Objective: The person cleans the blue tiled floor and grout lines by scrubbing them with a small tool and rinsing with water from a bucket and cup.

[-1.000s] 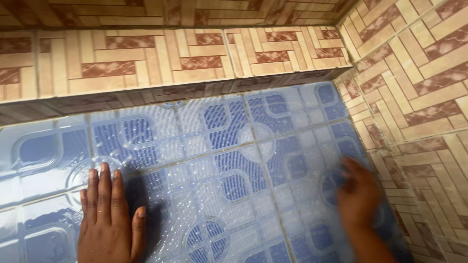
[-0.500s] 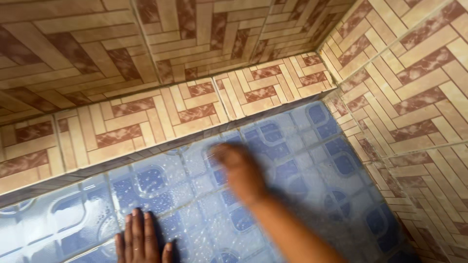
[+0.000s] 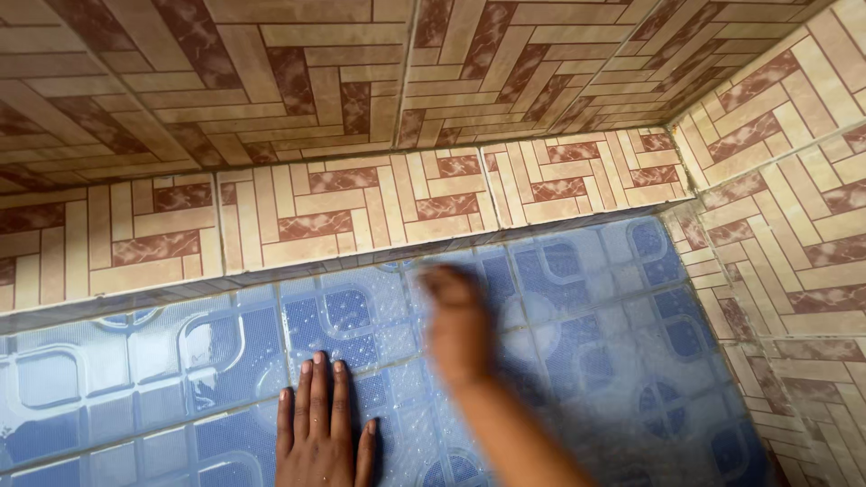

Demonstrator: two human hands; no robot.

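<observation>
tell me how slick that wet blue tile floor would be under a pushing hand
Probably slippery: the blue floor tiles look glossy and are dotted with droplets or suds. The right hand is a blur, which suggests it slides easily. The raised pattern and grout lines may add some grip; the left hand lies flat and sharp on them.
</observation>
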